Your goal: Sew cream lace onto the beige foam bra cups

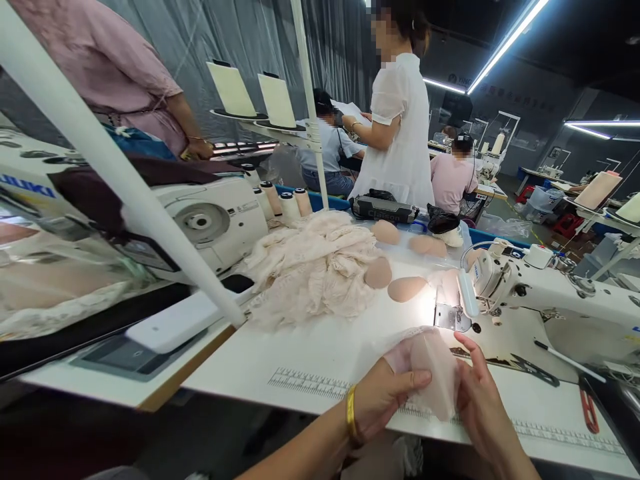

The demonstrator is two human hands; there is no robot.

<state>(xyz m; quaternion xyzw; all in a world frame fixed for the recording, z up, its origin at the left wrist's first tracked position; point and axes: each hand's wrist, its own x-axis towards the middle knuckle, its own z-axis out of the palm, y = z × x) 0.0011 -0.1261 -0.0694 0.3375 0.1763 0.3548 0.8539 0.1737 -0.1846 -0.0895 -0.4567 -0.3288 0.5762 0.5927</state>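
Just in front of the lit sewing machine (500, 273), I hold a pale, sheer-covered bra cup (434, 377) above the white table. My left hand (377, 400), with a yellow band at its wrist, grips the left side of the cup, thumb on top and fingers beneath. At the cup's right edge is my right hand (483, 397), its thumb side pinching the fabric and its index finger raised toward the needle plate (450, 317). Beyond lie loose beige cups (407, 289) and a heap of cream lace fabric (320, 267).
Black thread snips (535, 370), a white pen (570, 360) and a red-handled tool (589, 407) lie on the right. A white pole (125, 173) and a second sewing machine (210, 220) stand left. Several people are beyond the table, one standing in white (400, 133).
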